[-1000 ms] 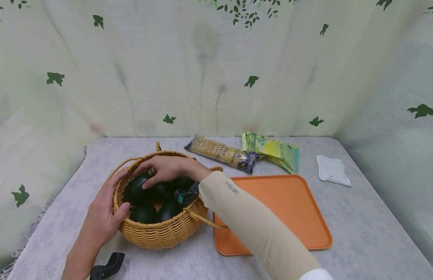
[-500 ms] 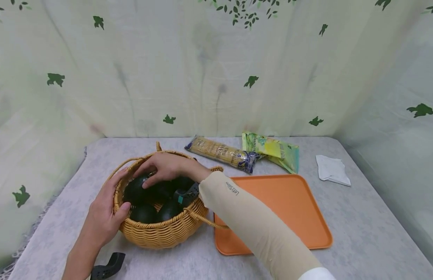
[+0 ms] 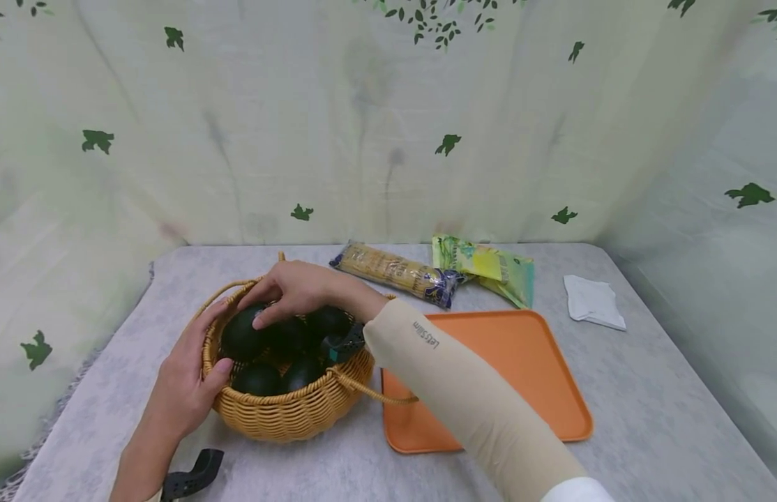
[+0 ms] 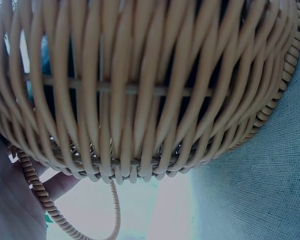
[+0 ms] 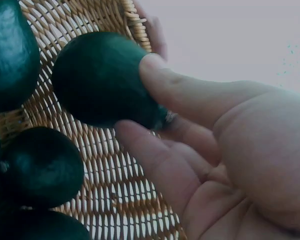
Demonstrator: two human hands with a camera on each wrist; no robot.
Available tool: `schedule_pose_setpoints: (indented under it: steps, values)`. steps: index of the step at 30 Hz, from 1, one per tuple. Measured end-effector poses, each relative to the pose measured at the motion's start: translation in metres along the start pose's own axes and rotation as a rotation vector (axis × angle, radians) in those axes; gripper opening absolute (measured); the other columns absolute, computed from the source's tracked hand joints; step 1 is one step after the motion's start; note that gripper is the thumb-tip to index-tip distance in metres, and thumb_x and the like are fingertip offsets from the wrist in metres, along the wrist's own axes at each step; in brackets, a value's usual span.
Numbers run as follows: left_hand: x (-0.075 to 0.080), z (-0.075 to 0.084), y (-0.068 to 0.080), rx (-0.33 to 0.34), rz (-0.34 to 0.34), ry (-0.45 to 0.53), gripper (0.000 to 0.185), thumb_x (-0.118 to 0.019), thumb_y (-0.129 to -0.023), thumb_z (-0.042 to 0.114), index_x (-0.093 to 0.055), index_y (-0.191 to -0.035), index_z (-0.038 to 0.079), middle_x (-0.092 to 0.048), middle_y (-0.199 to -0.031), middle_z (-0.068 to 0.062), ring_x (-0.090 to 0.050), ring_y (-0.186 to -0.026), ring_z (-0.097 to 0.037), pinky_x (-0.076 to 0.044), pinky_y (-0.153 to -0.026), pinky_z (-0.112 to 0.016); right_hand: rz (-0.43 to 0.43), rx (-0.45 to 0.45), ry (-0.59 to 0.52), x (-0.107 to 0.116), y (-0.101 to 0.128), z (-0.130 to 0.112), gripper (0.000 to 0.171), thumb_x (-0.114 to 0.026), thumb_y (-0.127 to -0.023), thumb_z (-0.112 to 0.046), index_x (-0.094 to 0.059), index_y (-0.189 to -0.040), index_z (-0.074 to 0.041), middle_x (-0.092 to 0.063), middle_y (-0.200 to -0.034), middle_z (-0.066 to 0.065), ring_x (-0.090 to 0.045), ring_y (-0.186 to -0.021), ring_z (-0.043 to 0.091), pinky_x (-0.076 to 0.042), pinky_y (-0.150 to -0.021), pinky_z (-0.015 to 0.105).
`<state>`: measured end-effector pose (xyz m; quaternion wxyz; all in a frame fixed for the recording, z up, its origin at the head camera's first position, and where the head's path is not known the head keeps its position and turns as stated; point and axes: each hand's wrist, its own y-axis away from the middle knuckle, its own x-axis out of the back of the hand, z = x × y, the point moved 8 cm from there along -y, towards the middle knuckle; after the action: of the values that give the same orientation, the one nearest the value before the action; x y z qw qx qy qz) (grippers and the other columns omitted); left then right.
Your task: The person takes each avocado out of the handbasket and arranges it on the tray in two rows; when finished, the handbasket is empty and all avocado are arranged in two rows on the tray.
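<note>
A round wicker basket (image 3: 288, 417) holds several dark green avocados, such as one (image 3: 257, 378) by the near rim. My left hand (image 3: 186, 380) grips the basket's left rim, thumb on the near inner side. In the left wrist view the woven wall (image 4: 135, 100) fills most of the picture, with that hand (image 4: 12, 185) at its edge. Reaching in from the right, my right hand (image 3: 300, 287) pinches an avocado (image 3: 243, 335) at the left side. The right wrist view shows this avocado (image 5: 102, 80) between thumb and fingers, its stem end toward the palm; other avocados (image 5: 42, 167) lie apart from it.
An orange tray (image 3: 526, 376) lies right of the basket, partly under my right forearm. Behind it are a clear noodle pack (image 3: 395, 272) and a green-yellow packet (image 3: 489, 268). A folded white tissue (image 3: 594, 302) lies far right. The basket's handle (image 3: 382, 399) hangs over the tray's edge.
My right hand has risen slightly with the pinched avocado, uncovering more of the avocados beneath the wrist. The left hand stays on the rim.
</note>
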<state>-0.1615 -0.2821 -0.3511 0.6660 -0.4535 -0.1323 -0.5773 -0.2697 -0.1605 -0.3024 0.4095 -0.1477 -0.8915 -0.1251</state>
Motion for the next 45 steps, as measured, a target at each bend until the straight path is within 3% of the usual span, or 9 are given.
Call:
schedule_pose_setpoints:
  steps: [5, 10, 12, 17, 26, 29, 33, 36, 45]
  values:
    - [0.001, -0.002, 0.003, -0.005, 0.008, 0.006, 0.072, -0.056, -0.095, 0.025, -0.031, -0.162, 0.024, -0.038, -0.162, -0.015, -0.038, -0.143, -0.047, -0.028, -0.117, -0.065, 0.007, 0.018, -0.026, 0.003, 0.005, -0.003, 0.047, -0.071, -0.097, -0.03, -0.065, -0.142, -0.017, -0.074, -0.12, -0.008, -0.064, -0.082, 0.003, -0.048, -0.077, 0.016]
    - [0.001, -0.002, 0.004, -0.004, 0.005, 0.014, 0.072, -0.056, -0.095, 0.025, -0.031, -0.163, 0.024, -0.037, -0.163, -0.016, -0.036, -0.144, -0.048, -0.027, -0.115, -0.07, 0.006, 0.019, -0.069, 0.004, 0.011, -0.005, 0.047, -0.07, -0.098, -0.028, -0.063, -0.143, -0.017, -0.077, -0.09, -0.003, -0.062, -0.066, 0.012, -0.05, -0.074, 0.02]
    - [0.001, -0.002, 0.004, -0.003, 0.003, 0.015, 0.072, -0.056, -0.095, 0.025, -0.031, -0.163, 0.025, -0.037, -0.163, -0.016, -0.036, -0.145, -0.048, -0.027, -0.112, -0.074, 0.011, 0.014, -0.098, 0.005, 0.014, -0.004, 0.046, -0.07, -0.098, -0.027, -0.064, -0.143, -0.016, -0.077, -0.091, -0.003, -0.063, -0.068, 0.012, -0.051, -0.074, 0.021]
    - [0.001, -0.003, 0.005, -0.001, 0.005, 0.018, 0.072, -0.057, -0.095, 0.025, -0.031, -0.162, 0.024, -0.037, -0.162, -0.016, -0.037, -0.144, -0.048, -0.027, -0.112, -0.074, 0.039, 0.036, -0.149, 0.007, 0.021, -0.004, 0.044, -0.071, -0.097, -0.025, -0.066, -0.14, -0.015, -0.074, -0.122, -0.006, -0.067, -0.084, 0.005, -0.052, -0.078, 0.021]
    - [0.001, -0.004, 0.005, -0.001, 0.011, 0.008, 0.073, -0.058, -0.094, 0.024, -0.031, -0.162, 0.026, -0.038, -0.163, -0.014, -0.038, -0.144, -0.046, -0.028, -0.119, -0.061, 0.063, 0.04, -0.178, 0.01, 0.036, -0.003, 0.043, -0.071, -0.098, -0.026, -0.067, -0.14, -0.016, -0.075, -0.108, -0.005, -0.066, -0.08, 0.011, -0.05, -0.075, 0.02]
    - [0.001, -0.004, 0.005, 0.001, 0.009, 0.006, 0.073, -0.058, -0.094, 0.023, -0.031, -0.163, 0.026, -0.037, -0.163, -0.014, -0.037, -0.144, -0.046, -0.028, -0.117, -0.066, 0.075, 0.036, -0.207, 0.012, 0.042, -0.002, 0.043, -0.07, -0.098, -0.026, -0.067, -0.14, -0.017, -0.074, -0.112, -0.009, -0.069, -0.083, 0.009, -0.053, -0.077, 0.022]
    - [0.001, -0.005, 0.003, -0.006, 0.01, -0.001, 0.074, -0.058, -0.094, 0.021, -0.03, -0.163, 0.025, -0.037, -0.163, -0.014, -0.037, -0.145, -0.045, -0.027, -0.122, -0.052, 0.093, 0.042, -0.247, 0.015, 0.051, 0.0, 0.042, -0.071, -0.098, -0.027, -0.067, -0.139, -0.019, -0.073, -0.122, -0.008, -0.069, -0.098, 0.002, -0.054, -0.086, 0.021]
    - [0.0, -0.005, 0.001, -0.006, 0.006, -0.006, 0.075, -0.058, -0.094, 0.021, -0.029, -0.163, 0.026, -0.036, -0.163, -0.014, -0.038, -0.144, -0.046, -0.029, -0.12, -0.054, 0.101, 0.048, -0.274, 0.017, 0.059, 0.002, 0.042, -0.071, -0.098, -0.027, -0.067, -0.139, -0.02, -0.07, -0.13, -0.006, -0.067, -0.11, 0.0, -0.053, -0.093, 0.022]
    - [0.002, -0.001, 0.001, -0.009, 0.017, 0.002, 0.073, -0.057, -0.095, 0.023, -0.032, -0.162, 0.026, -0.038, -0.162, -0.013, -0.039, -0.143, -0.044, -0.031, -0.116, -0.059, 0.149, 0.023, -0.286, 0.023, 0.083, 0.004, 0.044, -0.071, -0.097, -0.031, -0.066, -0.14, -0.026, -0.066, -0.135, -0.009, -0.065, -0.116, 0.0, -0.053, -0.094, 0.024]
